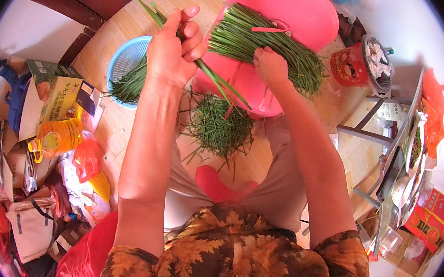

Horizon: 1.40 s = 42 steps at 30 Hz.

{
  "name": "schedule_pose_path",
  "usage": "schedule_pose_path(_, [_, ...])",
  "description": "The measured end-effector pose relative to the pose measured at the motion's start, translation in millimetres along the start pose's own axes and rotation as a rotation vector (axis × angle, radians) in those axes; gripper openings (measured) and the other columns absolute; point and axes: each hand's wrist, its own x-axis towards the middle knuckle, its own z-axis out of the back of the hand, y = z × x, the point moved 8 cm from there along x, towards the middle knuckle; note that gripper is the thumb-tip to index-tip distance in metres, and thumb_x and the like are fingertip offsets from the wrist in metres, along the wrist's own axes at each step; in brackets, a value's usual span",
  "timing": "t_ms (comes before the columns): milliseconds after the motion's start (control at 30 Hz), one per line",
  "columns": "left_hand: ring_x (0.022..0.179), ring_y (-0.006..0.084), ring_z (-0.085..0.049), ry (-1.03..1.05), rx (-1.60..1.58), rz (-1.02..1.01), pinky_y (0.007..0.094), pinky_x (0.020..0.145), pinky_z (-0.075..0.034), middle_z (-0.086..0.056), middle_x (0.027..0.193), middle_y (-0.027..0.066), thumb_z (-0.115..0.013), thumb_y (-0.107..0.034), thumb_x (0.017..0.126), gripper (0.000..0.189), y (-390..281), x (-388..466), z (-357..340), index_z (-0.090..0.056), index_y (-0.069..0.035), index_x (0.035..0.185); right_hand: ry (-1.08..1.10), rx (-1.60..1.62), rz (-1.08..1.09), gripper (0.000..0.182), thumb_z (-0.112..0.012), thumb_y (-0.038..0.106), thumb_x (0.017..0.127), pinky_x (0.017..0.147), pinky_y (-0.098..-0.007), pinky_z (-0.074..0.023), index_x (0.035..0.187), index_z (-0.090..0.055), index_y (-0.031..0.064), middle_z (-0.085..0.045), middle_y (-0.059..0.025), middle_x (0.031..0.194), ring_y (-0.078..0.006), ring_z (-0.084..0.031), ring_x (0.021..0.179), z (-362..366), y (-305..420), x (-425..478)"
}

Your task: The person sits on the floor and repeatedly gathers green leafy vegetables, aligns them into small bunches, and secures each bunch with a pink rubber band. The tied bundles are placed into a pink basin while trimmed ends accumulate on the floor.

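Observation:
My left hand (171,49) is raised above the floor, with its fingers curled around a few long garlic chive stalks (216,79). The stalks stick out past both sides of the fist. A thick bundle of garlic chives (252,35) lies across a pink plastic chair (306,14), with a pink tie (269,29) on it. My right hand (271,65) is at the bundle's near edge, its bent fingers pinching stalks there; the fingertips are partly hidden. Below the left hand, a blue plastic basket (115,58) holds more chives (132,83).
A heap of loose chive scraps (221,126) lies on the wooden floor between my legs. To the right stand a lined red bin (349,66) and a glass-topped table (388,162) bearing dishes. An oil jug (59,138), cartons (59,94) and bags line the left side.

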Motion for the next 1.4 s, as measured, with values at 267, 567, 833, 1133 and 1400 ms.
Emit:
schedule_pose_path(267, [0.042,0.0042,-0.018,0.01,0.009,0.01,0.0184,0.037,-0.016,-0.033,0.059,-0.0039,-0.035,-0.025,0.09,0.027,1.4,-2.9,-2.9,-0.05,-0.003,0.093,-0.016,0.078,0.043,0.016,-0.056,0.018,0.07,0.061,-0.0408,-0.0468,0.078,-0.051,0.0045,-0.054,-0.0127,0.079,-0.0303,-0.057,0.073,5.7,12.3,-1.6])
schedule_pose_path(567, [0.042,0.0042,-0.019,0.004,0.006,0.011,0.0185,0.037,-0.016,-0.033,0.059,-0.0036,-0.035,-0.026,0.09,0.027,0.2,-3.0,-1.5,-0.05,-0.003,0.092,0.021,0.211,-0.02,0.015,-0.059,0.018,0.068,0.063,-0.0419,-0.0446,0.075,-0.053,0.0058,-0.055,-0.0141,0.079,-0.0327,-0.055,0.073,6.3,7.9,-0.9])
schedule_pose_path(833, [0.042,0.0041,-0.019,0.033,0.025,0.022,0.0184,0.036,-0.016,-0.033,0.059,-0.0036,-0.034,-0.025,0.09,0.027,2.8,-2.0,-4.1,-0.05,-0.003,0.092,0.026,0.381,-0.109,0.016,-0.059,0.02,0.069,0.063,-0.0413,-0.0439,0.073,-0.055,0.0053,-0.058,-0.0157,0.074,-0.0327,-0.056,0.073,18.6,-8.8,6.0])
schedule_pose_path(1133, [0.042,0.0039,-0.019,0.023,0.06,0.047,0.018,0.037,-0.016,-0.034,0.059,-0.004,-0.036,-0.023,0.089,0.025,8.8,-2.3,-7.8,-0.05,-0.003,0.094,-0.054,0.533,-0.061,0.015,-0.058,0.018,0.072,0.059,-0.0365,-0.0452,0.079,-0.057,0.0047,-0.06,-0.0146,0.074,-0.028,-0.058,0.065,44.2,-11.9,9.9])
schedule_pose_path(1400, [0.041,0.0025,-0.022,0.05,0.231,0.064,0.0173,0.037,-0.017,-0.039,0.06,-0.0045,-0.045,-0.018,0.086,0.025,17.7,-7.9,-15.2,-0.048,0.0,0.104,0.251,1.295,-0.151,0.011,-0.053,0.011,0.079,0.049,-0.0191,-0.0386,0.081,-0.052,-0.0001,-0.059,-0.0051,0.07,-0.0056,-0.045,0.051,110.9,34.5,-21.4])
